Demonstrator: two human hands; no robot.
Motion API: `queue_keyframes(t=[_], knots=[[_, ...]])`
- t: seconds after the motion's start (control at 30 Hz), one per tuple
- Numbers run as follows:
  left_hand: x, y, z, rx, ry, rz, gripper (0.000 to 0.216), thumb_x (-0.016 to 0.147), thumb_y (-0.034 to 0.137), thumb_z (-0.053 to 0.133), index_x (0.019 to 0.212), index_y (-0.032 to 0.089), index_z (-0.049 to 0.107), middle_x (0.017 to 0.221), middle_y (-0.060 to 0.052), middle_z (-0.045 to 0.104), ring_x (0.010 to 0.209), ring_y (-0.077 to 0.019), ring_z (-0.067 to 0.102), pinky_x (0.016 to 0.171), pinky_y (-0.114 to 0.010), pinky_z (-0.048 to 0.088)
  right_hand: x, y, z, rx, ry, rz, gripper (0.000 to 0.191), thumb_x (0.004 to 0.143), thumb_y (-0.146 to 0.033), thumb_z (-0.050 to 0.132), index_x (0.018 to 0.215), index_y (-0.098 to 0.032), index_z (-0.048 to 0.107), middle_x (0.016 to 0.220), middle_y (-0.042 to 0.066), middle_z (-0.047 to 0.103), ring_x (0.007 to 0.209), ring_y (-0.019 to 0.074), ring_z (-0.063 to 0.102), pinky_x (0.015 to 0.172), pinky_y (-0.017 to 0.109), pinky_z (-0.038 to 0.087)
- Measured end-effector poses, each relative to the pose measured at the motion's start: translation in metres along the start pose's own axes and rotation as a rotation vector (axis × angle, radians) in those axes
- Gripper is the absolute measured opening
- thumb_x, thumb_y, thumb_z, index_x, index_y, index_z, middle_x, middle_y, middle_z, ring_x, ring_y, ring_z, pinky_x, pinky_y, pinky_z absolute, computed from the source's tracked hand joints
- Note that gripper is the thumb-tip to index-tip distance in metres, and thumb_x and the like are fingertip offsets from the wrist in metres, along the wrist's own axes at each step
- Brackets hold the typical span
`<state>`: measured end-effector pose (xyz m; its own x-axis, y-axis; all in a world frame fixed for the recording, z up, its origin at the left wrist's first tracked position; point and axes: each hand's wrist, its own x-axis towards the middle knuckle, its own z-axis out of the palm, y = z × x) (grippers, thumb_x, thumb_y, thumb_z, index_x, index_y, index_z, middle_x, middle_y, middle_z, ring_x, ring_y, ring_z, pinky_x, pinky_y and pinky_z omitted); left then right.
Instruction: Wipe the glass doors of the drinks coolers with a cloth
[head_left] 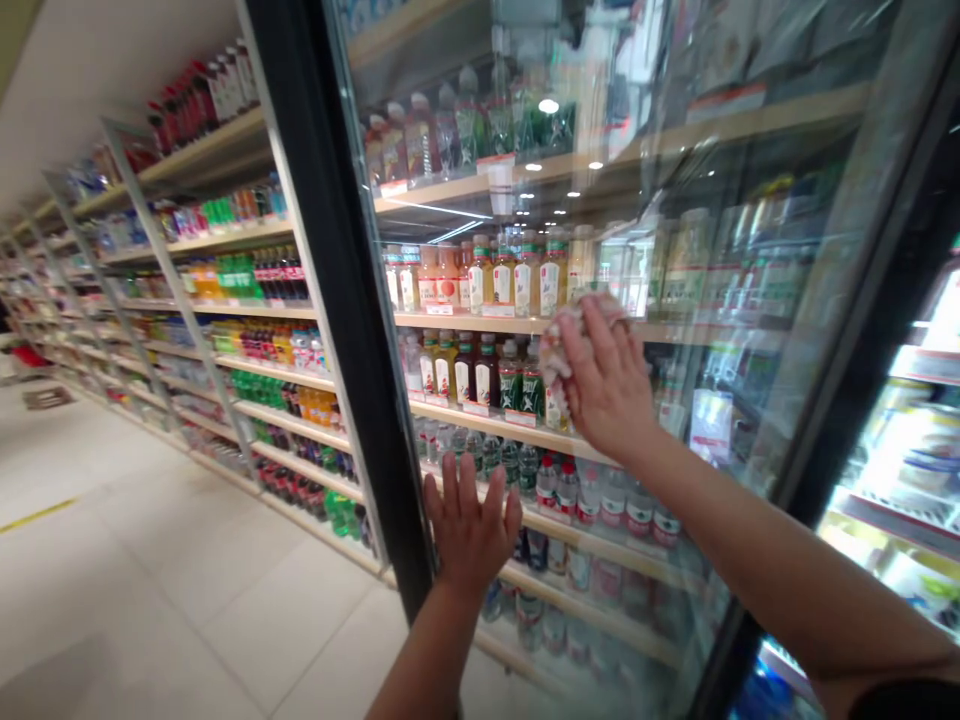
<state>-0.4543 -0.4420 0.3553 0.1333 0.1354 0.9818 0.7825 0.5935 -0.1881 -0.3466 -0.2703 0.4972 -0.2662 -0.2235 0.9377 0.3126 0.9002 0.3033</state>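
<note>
A glass cooler door [675,610] with a black frame stands in front of me. My right hand [611,385] presses a crumpled, pale patterned cloth [553,350] against the glass at mid-height. The cloth pokes out past the fingertips and along the thumb side; its rest is hidden under the palm. Lower and to the left, my left hand [472,525] lies against the glass with fingers spread, close to the door's left frame edge, holding nothing. Behind the glass, rows of bottled drinks [487,375] stand on several shelves.
Open shelving [277,360] full of bottles and packs runs away to the left. Pale floor tiles [247,620] lie alongside, with a yellow strip [37,514]. On the right, past the black door frame [847,400], a lit shelf [900,510] holds packaged goods. Reflections streak the glass.
</note>
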Motion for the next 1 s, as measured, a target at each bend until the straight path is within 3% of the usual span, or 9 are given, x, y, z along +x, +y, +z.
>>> queue_keyframes(t=[0.13, 0.23, 0.37, 0.47, 0.57, 0.67, 0.77, 0.87, 1.0], knots=[[0.003, 0.007, -0.006, -0.181, 0.059, 0.029, 0.082, 0.091, 0.024, 0.054, 0.16, 0.019, 0.01, 0.168, -0.018, 0.009, 0.153, -0.0367, 0.016, 0.121, -0.06, 0.027, -0.045, -0.063, 0.015, 0.161, -0.169, -0.265, 0.061, 0.099, -0.031, 0.046, 0.157, -0.022, 0.031, 0.162, 0.009, 0.036, 0.139, 0.023, 0.048, 0.122, 0.043, 0.031], [0.012, 0.016, -0.008, -0.344, -0.019, 0.119, 0.072, 0.096, 0.034, 0.043, 0.16, 0.027, 0.01, 0.168, -0.011, 0.014, 0.153, -0.0331, 0.019, 0.121, -0.056, 0.031, -0.06, -0.081, 0.017, 0.29, -0.226, -0.295, 0.058, 0.099, -0.028, 0.043, 0.156, -0.023, 0.034, 0.159, 0.009, 0.04, 0.136, 0.0182, 0.052, 0.119, 0.04, 0.037], [0.029, 0.018, -0.005, -0.246, -0.104, 0.014, 0.071, 0.1, 0.043, 0.034, 0.16, 0.016, 0.008, 0.167, -0.017, 0.013, 0.155, -0.0345, 0.009, 0.123, -0.058, 0.023, -0.063, -0.053, 0.001, 0.56, -0.168, -0.266, 0.061, 0.098, -0.026, 0.043, 0.157, -0.02, 0.031, 0.151, 0.011, 0.051, 0.139, 0.017, 0.05, 0.115, 0.039, 0.043], [0.035, 0.016, -0.002, -0.06, -0.175, -0.032, 0.074, 0.096, 0.035, 0.047, 0.159, 0.01, 0.016, 0.165, -0.018, 0.019, 0.156, -0.0311, 0.007, 0.125, -0.051, 0.018, -0.085, -0.017, -0.006, 0.433, 0.015, 0.017, 0.067, 0.095, -0.016, 0.045, 0.159, -0.026, 0.026, 0.155, 0.012, 0.046, 0.144, 0.0213, 0.043, 0.115, 0.045, 0.042], [0.03, 0.019, -0.004, 0.021, -0.206, -0.036, 0.079, 0.09, 0.027, 0.058, 0.159, 0.015, 0.021, 0.163, -0.016, 0.024, 0.155, -0.0305, 0.01, 0.126, -0.05, 0.019, -0.123, 0.007, 0.001, 0.111, 0.058, 0.193, 0.073, 0.094, -0.018, 0.05, 0.16, -0.027, 0.021, 0.16, 0.012, 0.038, 0.152, 0.0297, 0.026, 0.12, 0.058, 0.03], [0.018, 0.024, -0.007, 0.039, -0.19, -0.051, 0.082, 0.087, 0.024, 0.063, 0.158, 0.029, 0.023, 0.166, -0.012, 0.016, 0.154, -0.0346, 0.012, 0.123, -0.056, 0.024, -0.152, 0.012, 0.011, -0.002, 0.005, 0.192, 0.078, 0.093, -0.026, 0.054, 0.161, -0.028, 0.016, 0.159, 0.01, 0.038, 0.15, 0.0319, 0.028, 0.121, 0.059, 0.028], [0.021, 0.023, -0.01, 0.051, -0.176, -0.046, 0.084, 0.086, 0.023, 0.065, 0.157, 0.038, 0.023, 0.168, -0.009, 0.003, 0.154, -0.0376, 0.007, 0.12, -0.061, 0.026, -0.16, 0.008, 0.015, -0.015, -0.002, 0.188, 0.079, 0.093, -0.029, 0.053, 0.162, -0.029, 0.015, 0.159, 0.01, 0.039, 0.149, 0.0324, 0.033, 0.121, 0.058, 0.029], [0.066, 0.011, -0.011, 0.058, -0.175, -0.029, 0.075, 0.089, 0.023, 0.06, 0.156, 0.033, 0.028, 0.169, -0.007, 0.001, 0.155, -0.0356, 0.0, 0.123, -0.06, 0.021, -0.157, 0.006, 0.014, -0.025, 0.012, 0.164, 0.079, 0.093, -0.027, 0.054, 0.162, -0.024, 0.017, 0.158, 0.011, 0.041, 0.151, 0.0317, 0.028, 0.122, 0.056, 0.027], [0.169, -0.015, -0.009, 0.029, -0.113, -0.14, 0.062, 0.1, 0.031, 0.039, 0.157, 0.013, 0.023, 0.167, -0.013, 0.017, 0.153, -0.0339, -0.001, 0.121, -0.06, 0.013, -0.153, 0.007, 0.011, -0.034, 0.011, 0.155, 0.079, 0.093, -0.027, 0.054, 0.162, -0.023, 0.015, 0.159, 0.012, 0.039, 0.151, 0.0315, 0.026, 0.123, 0.056, 0.026]])
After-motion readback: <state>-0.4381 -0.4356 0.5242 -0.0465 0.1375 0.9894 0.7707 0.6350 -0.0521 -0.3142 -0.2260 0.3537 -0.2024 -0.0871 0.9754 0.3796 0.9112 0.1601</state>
